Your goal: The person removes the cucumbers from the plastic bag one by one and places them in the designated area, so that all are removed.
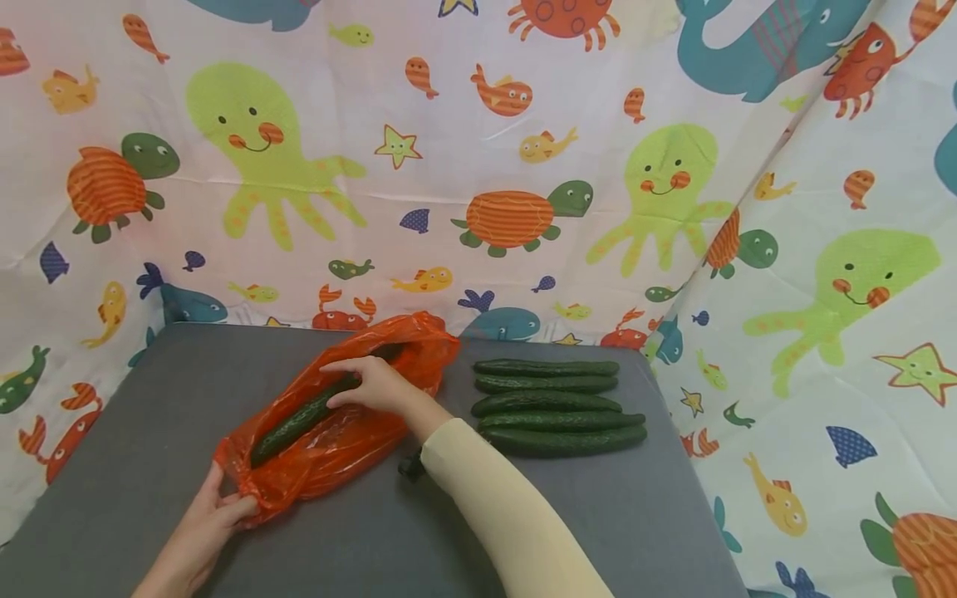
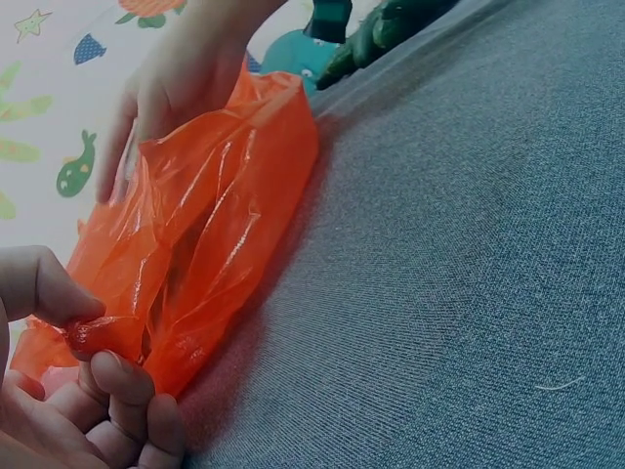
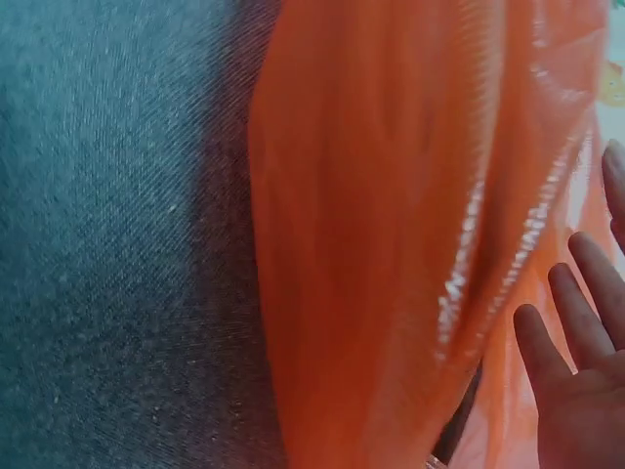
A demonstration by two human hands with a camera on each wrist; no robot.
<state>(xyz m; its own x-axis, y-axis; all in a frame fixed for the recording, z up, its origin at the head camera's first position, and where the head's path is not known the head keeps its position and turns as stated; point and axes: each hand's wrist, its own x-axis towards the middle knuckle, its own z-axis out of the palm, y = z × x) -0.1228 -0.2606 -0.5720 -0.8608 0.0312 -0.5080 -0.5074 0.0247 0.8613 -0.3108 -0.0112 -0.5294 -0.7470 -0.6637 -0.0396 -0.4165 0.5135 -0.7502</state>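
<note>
A dark green cucumber [image 1: 293,432] lies lengthwise in an orange plastic bag [image 1: 351,453], seen through the bag's opening. The left hand [image 1: 213,515] grips the near end of the bag; in the left wrist view its thumb and fingers [image 2: 122,381] pinch a bunched fold of the plastic. Above the cucumber is the right hand [image 1: 377,386], its fingers straight and apart in the right wrist view. Whether it touches the cucumber I cannot tell. Part of the cucumber is hidden behind the right hand.
Several cucumbers [image 1: 557,401] lie side by side in a stack of rows at the right of the grey table [image 1: 598,531]. A cloth [image 1: 419,183] printed with sea animals hangs behind the table and along its sides.
</note>
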